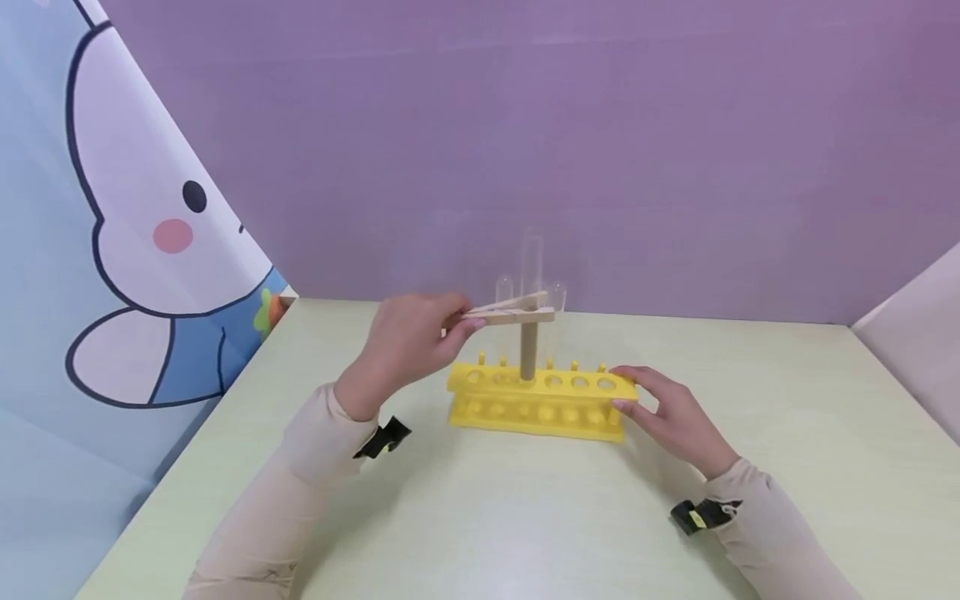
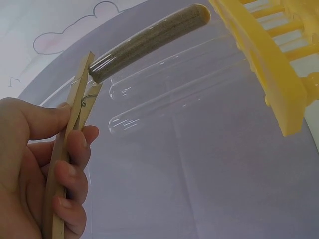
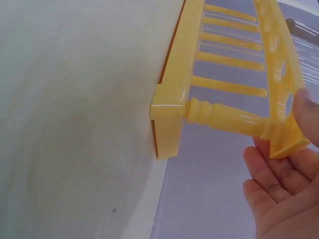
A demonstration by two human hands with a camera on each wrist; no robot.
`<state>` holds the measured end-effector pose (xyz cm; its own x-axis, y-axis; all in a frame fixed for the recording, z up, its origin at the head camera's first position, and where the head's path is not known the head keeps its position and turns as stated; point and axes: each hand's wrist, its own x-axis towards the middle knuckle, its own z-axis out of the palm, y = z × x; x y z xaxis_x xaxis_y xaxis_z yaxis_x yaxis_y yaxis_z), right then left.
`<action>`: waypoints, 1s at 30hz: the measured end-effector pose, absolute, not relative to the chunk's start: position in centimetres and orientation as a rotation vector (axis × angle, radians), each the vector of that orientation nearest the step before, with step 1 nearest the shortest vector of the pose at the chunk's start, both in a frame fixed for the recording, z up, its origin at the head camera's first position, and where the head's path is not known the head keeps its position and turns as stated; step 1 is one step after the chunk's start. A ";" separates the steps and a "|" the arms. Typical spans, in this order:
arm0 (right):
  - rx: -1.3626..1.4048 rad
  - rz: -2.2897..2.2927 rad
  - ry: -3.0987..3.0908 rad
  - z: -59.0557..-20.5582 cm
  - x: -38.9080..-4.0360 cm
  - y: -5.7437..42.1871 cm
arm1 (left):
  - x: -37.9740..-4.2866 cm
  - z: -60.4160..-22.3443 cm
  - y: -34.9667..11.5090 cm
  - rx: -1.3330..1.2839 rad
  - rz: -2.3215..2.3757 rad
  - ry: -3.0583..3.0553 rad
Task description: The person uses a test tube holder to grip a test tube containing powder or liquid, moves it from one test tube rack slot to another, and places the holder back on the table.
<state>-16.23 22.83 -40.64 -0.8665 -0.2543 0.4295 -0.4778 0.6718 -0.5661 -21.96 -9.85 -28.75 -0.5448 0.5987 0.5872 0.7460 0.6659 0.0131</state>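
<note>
My left hand (image 1: 411, 342) grips a wooden test tube holder (image 2: 75, 114), thumb on one side and fingers curled round the other. The holder's jaws clasp an upright glass test tube (image 1: 528, 346), its lower part filled with grey-brown powder. That tube's rounded bottom is right by the holes in the top plate of the yellow test tube rack (image 1: 536, 429); I cannot tell whether it touches. At the rack's right end, my right hand (image 1: 675, 417) pinches the top plate between thumb and fingers.
Behind the held tube, two clear test tubes (image 2: 144, 79) stand upside down along the rack's back row of pegs (image 1: 602, 367). The rack stands on a pale table (image 1: 495, 525). A purple backdrop (image 1: 480, 150) rises at the table's far edge, and a cartoon-printed cloth (image 1: 172, 358) hangs at left.
</note>
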 end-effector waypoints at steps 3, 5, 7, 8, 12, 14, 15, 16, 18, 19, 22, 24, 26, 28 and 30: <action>0.572 1.002 -2.575 -40.6 -16.2 22.8 | -22.0 -28.7 -9.6 -1.047 -0.353 -2.323; 0.571 1.004 -2.575 -40.6 -16.2 22.9 | -22.0 -28.7 -9.4 -1.053 -0.355 -2.324; 0.573 1.007 -2.576 -40.7 -16.2 22.9 | -22.0 -28.7 -9.3 -1.052 -0.354 -2.332; 0.575 1.009 -2.577 -40.7 -16.3 22.9 | -22.0 -28.7 -9.2 -1.053 -0.356 -2.336; 0.574 1.014 -2.576 -40.7 -16.4 22.8 | -22.2 -28.8 -8.9 -1.068 -0.361 -2.334; 0.571 1.017 -2.579 -40.7 -16.4 22.8 | -22.3 -28.8 -8.8 -1.077 -0.366 -2.326; 0.570 1.018 -2.581 -40.7 -16.4 22.8 | -22.4 -28.8 -8.7 -1.080 -0.367 -2.321; 0.570 1.018 -2.584 -40.6 -16.4 22.7 | -22.4 -28.8 -8.6 -1.081 -0.366 -2.315; 0.568 1.017 -2.590 -40.5 -16.4 22.7 | -22.5 -28.8 -8.5 -1.082 -0.367 -2.303; 0.569 1.015 -2.591 -40.5 -16.4 22.7 | -22.5 -28.8 -8.5 -1.082 -0.365 -2.299; 0.571 1.004 -2.589 -40.3 -16.4 22.7 | -22.5 -28.8 -8.3 -1.081 -0.355 -2.295; 0.571 0.998 -2.588 -40.2 -16.5 22.7 | -22.5 -28.8 -8.1 -1.082 -0.354 -2.301; 0.570 0.992 -2.588 -40.1 -16.4 22.7 | -22.5 -28.7 -7.9 -1.084 -0.356 -2.310; 0.571 0.990 -2.588 -40.0 -16.4 22.7 | -22.4 -28.6 -7.8 -1.086 -0.369 -2.319; 0.572 0.986 -2.589 -39.9 -16.4 22.6 | -22.4 -28.5 -7.8 -1.088 -0.371 -2.327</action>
